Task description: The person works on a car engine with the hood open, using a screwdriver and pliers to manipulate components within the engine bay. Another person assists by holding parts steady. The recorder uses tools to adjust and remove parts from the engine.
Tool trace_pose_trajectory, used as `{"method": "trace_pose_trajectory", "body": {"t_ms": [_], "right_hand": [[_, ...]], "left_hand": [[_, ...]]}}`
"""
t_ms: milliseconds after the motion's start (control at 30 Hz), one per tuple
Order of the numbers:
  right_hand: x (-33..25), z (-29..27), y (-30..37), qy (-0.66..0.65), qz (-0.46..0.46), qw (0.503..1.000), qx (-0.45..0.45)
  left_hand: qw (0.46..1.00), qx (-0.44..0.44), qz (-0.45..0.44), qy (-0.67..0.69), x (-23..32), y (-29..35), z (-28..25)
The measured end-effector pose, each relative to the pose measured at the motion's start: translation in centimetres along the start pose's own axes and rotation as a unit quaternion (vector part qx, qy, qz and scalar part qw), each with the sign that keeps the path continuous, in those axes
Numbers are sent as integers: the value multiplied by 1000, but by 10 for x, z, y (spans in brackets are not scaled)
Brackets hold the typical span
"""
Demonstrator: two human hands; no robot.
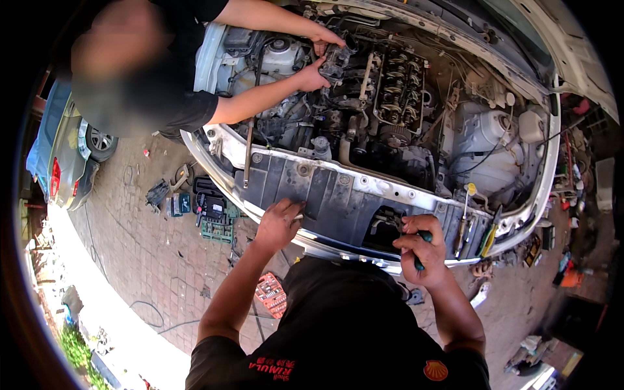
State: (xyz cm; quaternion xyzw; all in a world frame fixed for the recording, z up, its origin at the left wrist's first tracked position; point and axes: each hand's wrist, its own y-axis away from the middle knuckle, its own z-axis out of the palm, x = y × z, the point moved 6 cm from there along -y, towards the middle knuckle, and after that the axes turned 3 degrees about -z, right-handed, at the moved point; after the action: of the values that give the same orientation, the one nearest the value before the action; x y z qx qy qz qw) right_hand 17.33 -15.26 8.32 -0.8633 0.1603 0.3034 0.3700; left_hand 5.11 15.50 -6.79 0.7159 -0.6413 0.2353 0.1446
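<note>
My right hand (422,250) is closed around a green-handled tool (425,236) beside the opening in the black front panel (325,195). Its working end is hidden, so its kind is unclear. Farther left, my left hand (279,224) rests at the panel's front edge with fingers curled; a small pale bit shows at the fingertips, too small to name. Beyond the panel lies the engine (400,91), with its valve gear exposed. At the far left of the bay, another person's two hands hold a dark engine part (336,64).
A long metal bar (249,149) lies across the bay's left front. On the panel's right sit a screwdriver (463,224) and yellow-handled pliers (489,240). Tool cases, including an orange socket case (271,294), lie on the paved ground (136,214). A parked car (71,153) stands left.
</note>
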Motion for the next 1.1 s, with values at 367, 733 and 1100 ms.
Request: {"method": "trace_pose_trajectory", "body": {"t_ms": [367, 733, 1100], "right_hand": [[55, -12, 32, 241, 48, 921, -301], [104, -17, 76, 256, -136, 881, -373], [99, -27, 63, 100, 72, 972, -199]], "left_hand": [[964, 86, -169, 188, 6, -29, -15], [772, -6, -307, 557, 61, -70, 22], [683, -39, -360, 635, 73, -56, 38]]}}
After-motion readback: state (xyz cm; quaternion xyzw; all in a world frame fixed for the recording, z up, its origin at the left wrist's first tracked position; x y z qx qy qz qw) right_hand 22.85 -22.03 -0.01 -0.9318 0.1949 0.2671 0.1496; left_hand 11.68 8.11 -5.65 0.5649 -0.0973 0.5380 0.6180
